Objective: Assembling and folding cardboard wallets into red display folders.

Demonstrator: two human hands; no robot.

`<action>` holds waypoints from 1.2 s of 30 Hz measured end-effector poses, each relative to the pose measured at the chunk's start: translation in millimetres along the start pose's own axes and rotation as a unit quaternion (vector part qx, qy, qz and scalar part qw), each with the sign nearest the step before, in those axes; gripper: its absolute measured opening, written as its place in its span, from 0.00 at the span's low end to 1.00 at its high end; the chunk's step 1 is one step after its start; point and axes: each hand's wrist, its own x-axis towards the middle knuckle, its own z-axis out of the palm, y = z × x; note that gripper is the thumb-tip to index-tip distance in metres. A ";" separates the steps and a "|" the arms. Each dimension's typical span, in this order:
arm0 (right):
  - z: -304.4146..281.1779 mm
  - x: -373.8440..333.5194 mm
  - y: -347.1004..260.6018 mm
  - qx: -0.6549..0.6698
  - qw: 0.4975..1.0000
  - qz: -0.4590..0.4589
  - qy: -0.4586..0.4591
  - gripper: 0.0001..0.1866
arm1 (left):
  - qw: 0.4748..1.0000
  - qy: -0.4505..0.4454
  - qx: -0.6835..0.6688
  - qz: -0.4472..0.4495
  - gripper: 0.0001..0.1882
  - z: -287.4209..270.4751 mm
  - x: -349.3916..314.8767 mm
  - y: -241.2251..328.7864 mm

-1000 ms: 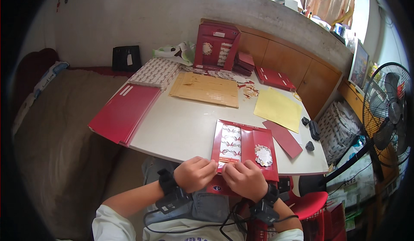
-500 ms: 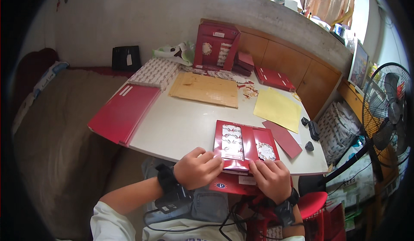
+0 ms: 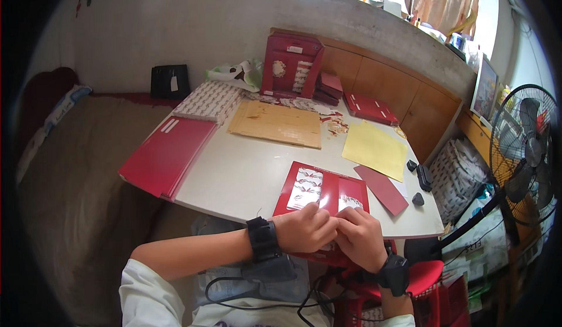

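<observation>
A flat red cardboard sleeve (image 3: 331,186) lies at the table's front edge, with a leaf-patterned white strip showing on its left and a wreath print partly covered on its right. My left hand (image 3: 307,229) and my right hand (image 3: 360,237) meet over its near edge, fingertips pinched together. Whatever is between the fingers is too small or hidden to make out. Below them, more red card (image 3: 319,255) extends past the table edge, mostly covered by my hands. A dark red card strip (image 3: 381,190) is just right of the sleeve.
Across the white table (image 3: 234,178) are a red board (image 3: 170,154), a patterned stack (image 3: 205,99), a brown cardboard sheet (image 3: 275,123), yellow paper (image 3: 374,150) and paper scraps (image 3: 335,125). Upright red packages (image 3: 291,64) stand behind. Small black objects (image 3: 424,178) and a fan (image 3: 527,145) are at right.
My hands were apart on the sleeve's near edge; now they have come together, the left moving right. The sleeve has turned slightly and shifted left.
</observation>
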 end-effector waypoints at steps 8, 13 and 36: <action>-2.6 3.5 1.7 0.090 0.995 0.037 -0.001 0.12 | 0.993 0.050 0.070 0.079 0.04 6.7 0.5 3.6; -2.6 -0.1 2.6 0.065 0.997 0.045 0.003 0.12 | 0.991 0.062 0.073 0.093 0.04 7.8 -4.4 2.9; -15.9 -0.3 0.1 0.375 0.914 0.118 -0.104 0.15 | 0.977 0.069 0.037 0.199 0.09 -13.5 -11.8 -19.9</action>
